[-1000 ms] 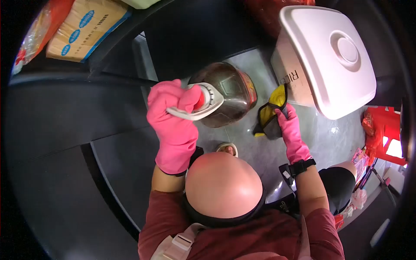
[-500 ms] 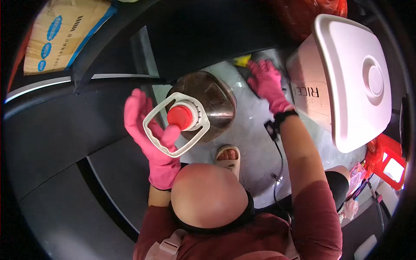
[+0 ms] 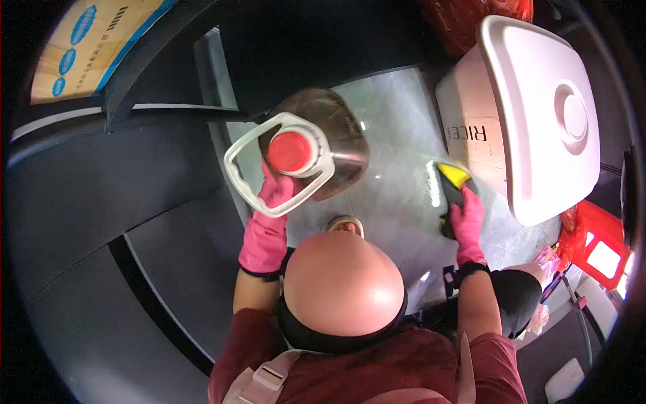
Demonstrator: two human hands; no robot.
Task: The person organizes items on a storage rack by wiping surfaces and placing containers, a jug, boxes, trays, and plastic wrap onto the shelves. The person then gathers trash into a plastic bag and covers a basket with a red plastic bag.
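Brown jug | cap up, axis tilted L | LH grip unclear | RH holds cloth

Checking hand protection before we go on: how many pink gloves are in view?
2: one on the left hand, beside the bottle's red cap; one on the right hand, holding the yellow and dark cloth. No others show.

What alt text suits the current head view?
A person's pink-gloved right hand holds a black-and-yellow cloth near a bin marked RICE. The left hand, also gloved, is at the white handle of a red-capped jug.
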